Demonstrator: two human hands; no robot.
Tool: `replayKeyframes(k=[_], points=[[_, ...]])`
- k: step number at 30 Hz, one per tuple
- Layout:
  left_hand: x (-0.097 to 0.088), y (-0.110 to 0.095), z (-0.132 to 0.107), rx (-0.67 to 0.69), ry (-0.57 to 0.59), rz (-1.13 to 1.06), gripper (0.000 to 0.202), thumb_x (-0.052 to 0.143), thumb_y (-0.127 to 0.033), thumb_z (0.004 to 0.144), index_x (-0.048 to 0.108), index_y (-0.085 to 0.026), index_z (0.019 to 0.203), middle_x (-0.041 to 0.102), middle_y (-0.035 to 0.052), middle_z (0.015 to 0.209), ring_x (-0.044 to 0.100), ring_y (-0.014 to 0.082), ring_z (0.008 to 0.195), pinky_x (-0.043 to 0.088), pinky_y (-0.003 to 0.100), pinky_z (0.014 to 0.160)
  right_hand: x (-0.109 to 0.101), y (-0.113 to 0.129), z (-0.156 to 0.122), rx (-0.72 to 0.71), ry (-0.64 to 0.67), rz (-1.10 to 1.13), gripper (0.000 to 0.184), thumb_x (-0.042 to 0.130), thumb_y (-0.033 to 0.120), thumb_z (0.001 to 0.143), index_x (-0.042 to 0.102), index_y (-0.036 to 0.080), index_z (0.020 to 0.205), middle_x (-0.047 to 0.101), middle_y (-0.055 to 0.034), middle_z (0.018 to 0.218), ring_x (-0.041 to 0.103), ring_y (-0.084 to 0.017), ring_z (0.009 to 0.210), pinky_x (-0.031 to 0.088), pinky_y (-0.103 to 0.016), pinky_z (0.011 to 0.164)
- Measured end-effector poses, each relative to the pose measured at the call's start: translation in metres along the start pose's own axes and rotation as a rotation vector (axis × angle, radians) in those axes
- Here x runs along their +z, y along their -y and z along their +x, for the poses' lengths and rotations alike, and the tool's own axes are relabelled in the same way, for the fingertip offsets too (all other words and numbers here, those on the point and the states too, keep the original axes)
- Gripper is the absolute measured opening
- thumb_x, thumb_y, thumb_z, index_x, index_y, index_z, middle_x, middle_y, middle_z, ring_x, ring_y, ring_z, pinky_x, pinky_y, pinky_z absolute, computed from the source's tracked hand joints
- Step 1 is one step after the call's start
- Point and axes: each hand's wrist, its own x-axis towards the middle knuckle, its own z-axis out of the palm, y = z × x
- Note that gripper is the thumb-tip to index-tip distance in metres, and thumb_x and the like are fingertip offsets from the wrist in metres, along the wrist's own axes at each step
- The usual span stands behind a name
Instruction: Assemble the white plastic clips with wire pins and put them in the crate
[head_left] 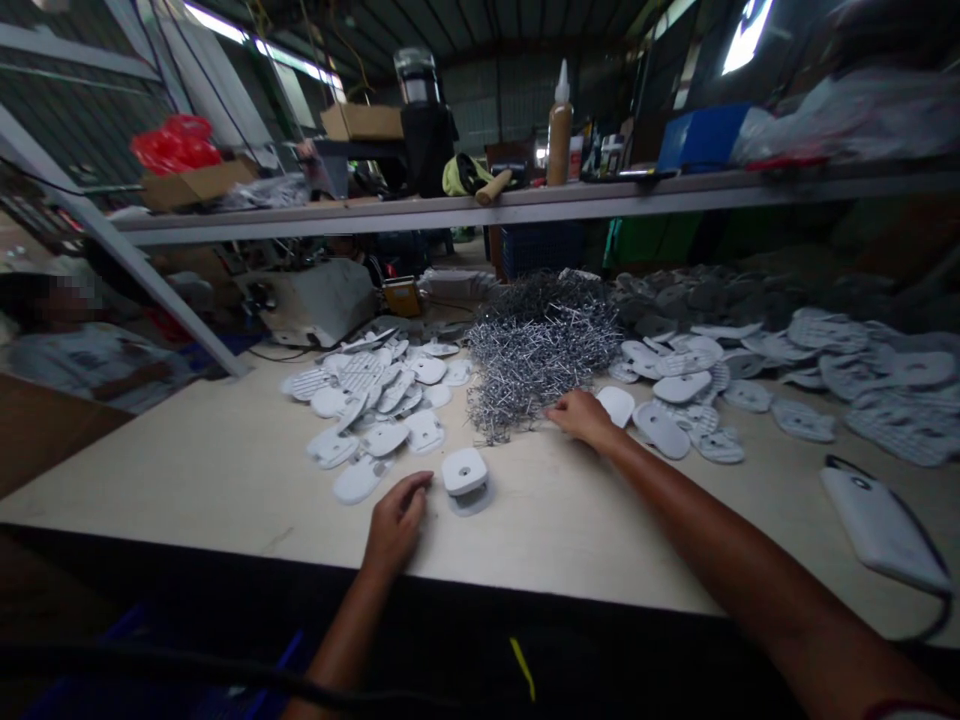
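My left hand (397, 515) rests on the table just left of a small assembly of white plastic plates (466, 472), one above another with a gap between. Its fingers reach forward, somewhat bent, thumb apart, holding nothing. My right hand (581, 415) is at the front right edge of a heap of thin metal pieces (540, 345), perhaps springs or pins. Its fingertips are drawn together there; what lies between them is too small to make out. Loose white plastic plates (386, 437) lie in a pile left of the heap, and more white plates (661, 430) lie to its right.
On the right of the table (262, 480) lies a white power bank (885, 525) with a dark cable. A raised shelf (360, 215) crosses behind, carrying a glue bottle (559, 130), a blue box (701, 138) and a cardboard box. Another person (90, 360) sits at the left.
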Motion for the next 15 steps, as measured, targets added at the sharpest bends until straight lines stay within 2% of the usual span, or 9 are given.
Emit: replayKeyframes(k=[2, 5, 9, 15], points=[[0.001, -0.001, -0.002, 0.008, -0.014, 0.009, 0.042, 0.057, -0.044, 0.092, 0.076, -0.017, 0.118, 0.076, 0.0134, 0.124, 0.069, 0.0303, 0.121, 0.049, 0.052, 0.114, 0.013, 0.003, -0.004, 0.061, 0.021, 0.093, 0.025, 0.078, 0.033, 0.084, 0.072, 0.018, 0.065, 0.069, -0.0056, 0.063, 0.066, -0.020, 0.063, 0.044, -0.026, 0.061], [0.002, -0.002, -0.004, 0.019, -0.027, 0.015, 0.040, 0.058, -0.042, 0.090, 0.077, -0.018, 0.115, 0.077, 0.0130, 0.124, 0.069, 0.0308, 0.122, 0.049, 0.053, 0.114, 0.028, 0.006, -0.005, 0.166, 0.029, 0.250, 0.026, 0.067, 0.029, 0.089, 0.069, 0.017, 0.065, 0.062, -0.0021, 0.052, 0.056, -0.015, 0.045, 0.041, -0.024, 0.049], [0.003, -0.005, -0.004, 0.032, -0.030, 0.029, 0.039, 0.058, -0.039, 0.086, 0.077, -0.016, 0.112, 0.077, 0.0138, 0.121, 0.070, 0.0310, 0.119, 0.050, 0.053, 0.114, 0.032, 0.008, -0.002, 0.231, -0.050, 0.423, 0.025, 0.058, 0.028, 0.092, 0.068, 0.016, 0.073, 0.058, 0.0011, 0.051, 0.051, -0.013, 0.042, 0.039, -0.022, 0.044], [0.005, -0.006, -0.004, 0.056, -0.039, 0.050, 0.039, 0.055, -0.036, 0.085, 0.076, -0.015, 0.111, 0.077, 0.0147, 0.121, 0.071, 0.0301, 0.118, 0.051, 0.052, 0.113, 0.026, 0.008, -0.009, 0.222, -0.061, 0.529, 0.024, 0.072, 0.031, 0.091, 0.065, 0.016, 0.074, 0.052, 0.0069, 0.052, 0.045, -0.009, 0.042, 0.036, -0.020, 0.044]])
